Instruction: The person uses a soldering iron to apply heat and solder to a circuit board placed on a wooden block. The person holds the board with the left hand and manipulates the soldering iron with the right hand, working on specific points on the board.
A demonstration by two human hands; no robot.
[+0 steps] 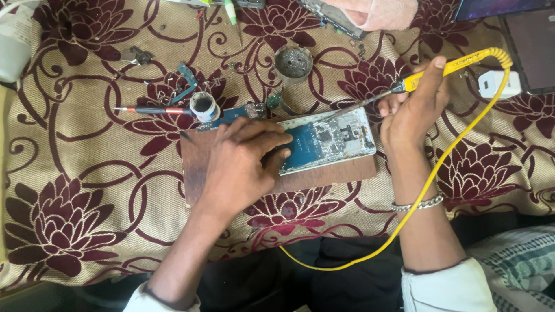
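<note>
Two hands: left (243, 162) pressing opened phone (326, 141) flat, right (413, 110) gripping soldering iron (448, 66) near board edge (324, 176).

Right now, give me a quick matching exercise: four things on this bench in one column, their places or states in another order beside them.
Things:
1. soldering iron
2. opened phone
3. red-handled tool
4. round tin

Places:
A. lying loose on the cloth, left of the board
B. on the wooden board, under the left hand
C. held in the right hand
D. standing on the cloth above the phone

Pairs: 1-C, 2-B, 3-A, 4-D
</note>
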